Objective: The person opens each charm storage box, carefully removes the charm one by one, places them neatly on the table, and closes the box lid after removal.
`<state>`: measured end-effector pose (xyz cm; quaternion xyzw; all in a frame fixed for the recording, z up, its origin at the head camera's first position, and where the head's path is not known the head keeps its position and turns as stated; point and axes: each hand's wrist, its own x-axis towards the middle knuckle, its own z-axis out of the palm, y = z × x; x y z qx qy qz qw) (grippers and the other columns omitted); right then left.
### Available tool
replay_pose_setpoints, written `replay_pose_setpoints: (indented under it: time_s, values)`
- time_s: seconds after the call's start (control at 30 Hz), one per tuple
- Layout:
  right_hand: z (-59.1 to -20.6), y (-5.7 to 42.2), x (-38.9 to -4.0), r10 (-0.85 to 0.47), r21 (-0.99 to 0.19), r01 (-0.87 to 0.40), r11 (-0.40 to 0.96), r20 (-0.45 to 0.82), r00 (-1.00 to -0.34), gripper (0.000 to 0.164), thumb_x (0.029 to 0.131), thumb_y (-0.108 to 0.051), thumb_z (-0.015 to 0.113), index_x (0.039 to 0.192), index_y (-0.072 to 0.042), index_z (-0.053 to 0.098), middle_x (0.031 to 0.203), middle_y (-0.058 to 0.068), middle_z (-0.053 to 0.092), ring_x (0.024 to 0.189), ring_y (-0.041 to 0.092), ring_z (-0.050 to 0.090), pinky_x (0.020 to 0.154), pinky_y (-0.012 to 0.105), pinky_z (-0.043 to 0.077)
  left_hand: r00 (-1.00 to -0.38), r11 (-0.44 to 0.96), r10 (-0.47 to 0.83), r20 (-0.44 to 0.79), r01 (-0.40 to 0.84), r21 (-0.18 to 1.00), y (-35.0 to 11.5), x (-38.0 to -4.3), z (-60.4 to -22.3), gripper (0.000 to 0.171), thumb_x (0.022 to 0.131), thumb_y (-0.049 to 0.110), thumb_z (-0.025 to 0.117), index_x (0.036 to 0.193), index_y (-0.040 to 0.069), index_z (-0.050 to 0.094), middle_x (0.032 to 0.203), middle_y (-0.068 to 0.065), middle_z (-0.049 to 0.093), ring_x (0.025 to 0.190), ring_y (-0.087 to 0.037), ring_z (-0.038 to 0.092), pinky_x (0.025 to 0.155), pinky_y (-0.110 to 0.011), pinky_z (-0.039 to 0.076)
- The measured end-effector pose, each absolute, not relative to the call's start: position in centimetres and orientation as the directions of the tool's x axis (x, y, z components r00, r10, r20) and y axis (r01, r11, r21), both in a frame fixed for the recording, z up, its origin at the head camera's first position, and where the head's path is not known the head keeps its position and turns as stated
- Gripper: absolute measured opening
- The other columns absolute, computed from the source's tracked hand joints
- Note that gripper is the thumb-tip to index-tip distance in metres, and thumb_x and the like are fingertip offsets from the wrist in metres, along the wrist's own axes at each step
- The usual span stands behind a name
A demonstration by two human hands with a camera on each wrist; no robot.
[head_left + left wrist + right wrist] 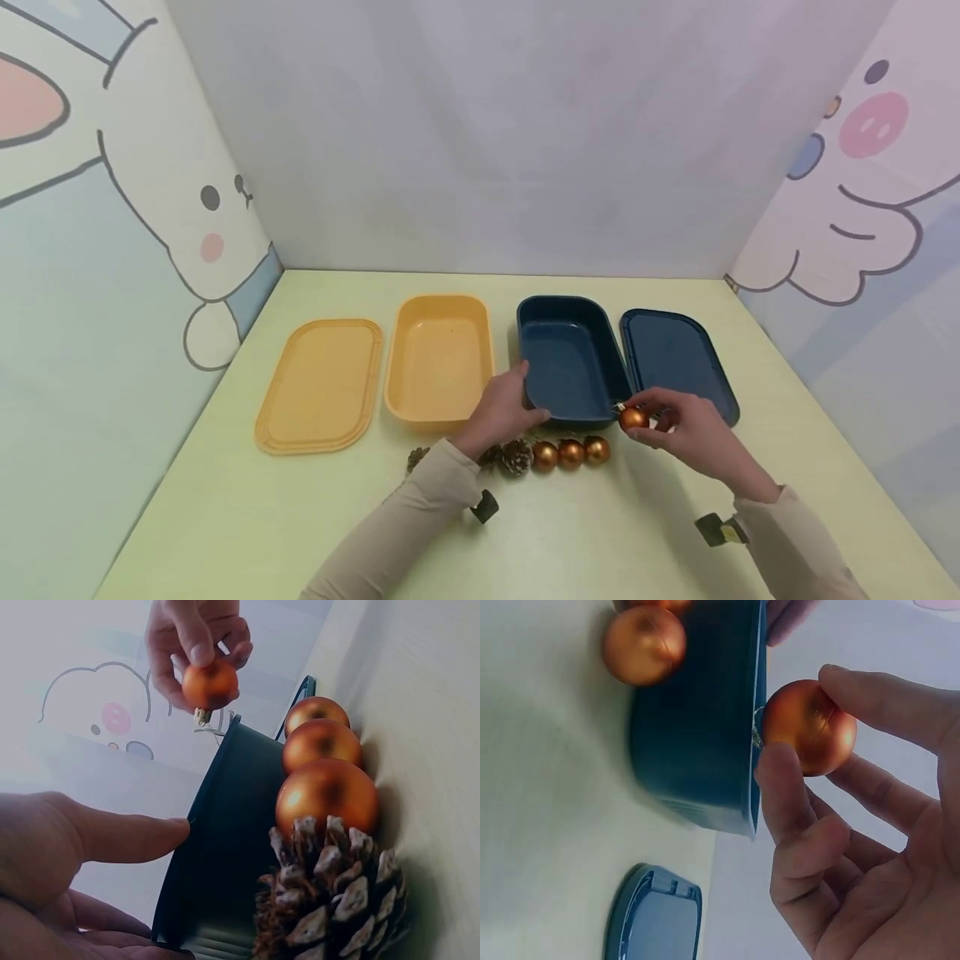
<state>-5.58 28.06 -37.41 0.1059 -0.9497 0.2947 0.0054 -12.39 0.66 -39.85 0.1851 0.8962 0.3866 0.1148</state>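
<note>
My right hand [693, 433] pinches an orange Christmas ball [633, 417] between thumb and fingertips. The ball is at the near right corner of the dark blue container [573, 367], level with its rim, its metallic cap pointing toward the container. My left hand [504, 410] spans the container's near left corner; its straight thumb [142, 838] touches the front rim and its fingers lie along the left side. Three more orange balls [571, 454] sit in a row before the container. Pinecones [517, 457] continue that row leftward, partly hidden by my left wrist.
A yellow container [441, 421] stands left of the blue one, with a flat yellow lid [322, 383] farther left. The dark blue lid [678, 358] lies to the right of the blue container. Walls with cartoon drawings [873, 125] enclose the table.
</note>
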Motion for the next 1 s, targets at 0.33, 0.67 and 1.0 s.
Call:
replay_pose_setpoints:
  time_s: [0.33, 0.67, 1.0]
  values:
    - [-39.1, 28.8, -3.6, -0.165, -0.651, -0.133, 0.747, 0.012, -0.986, 0.024, 0.085, -0.025, 0.081, 0.106, -0.019, 0.071, 0.091, 0.001, 0.073, 0.064, 0.001, 0.061, 0.054, 0.022, 0.049, -0.904, 0.643, 0.423, -0.067, 0.247, 0.725, 0.8, -12.5, -39.6, 0.089, 0.088, 0.024, 0.079, 0.156, -0.003, 0.029, 0.160, -0.017, 0.038, 0.146, -0.031, 0.042, 0.118, -0.042, 0.043]
    - [-42.2, 28.5, -4.3, -0.148, -0.657, -0.106, 0.746, -0.008, -0.989, 0.027, 0.084, -0.023, 0.082, 0.105, -0.010, 0.071, 0.087, 0.002, 0.073, 0.063, 0.000, 0.058, 0.057, 0.020, 0.051, -0.906, 0.633, 0.416, -0.075, 0.229, 0.740, 0.6, -12.3, -39.9, 0.088, 0.088, 0.023, 0.079, 0.156, -0.003, 0.029, 0.160, -0.017, 0.037, 0.147, -0.032, 0.041, 0.119, -0.043, 0.042]
    - [-42.6, 27.7, -4.9, -0.141, -0.592, -0.090, 0.801, -0.041, -0.989, 0.026, 0.081, -0.021, 0.083, 0.101, -0.009, 0.072, 0.084, 0.001, 0.073, 0.065, 0.004, 0.060, 0.057, 0.020, 0.050, -0.906, 0.634, 0.417, -0.066, 0.239, 0.735, 0.6, -12.4, -39.9, 0.087, 0.088, 0.023, 0.079, 0.155, -0.004, 0.030, 0.160, -0.018, 0.038, 0.147, -0.032, 0.042, 0.119, -0.043, 0.042]
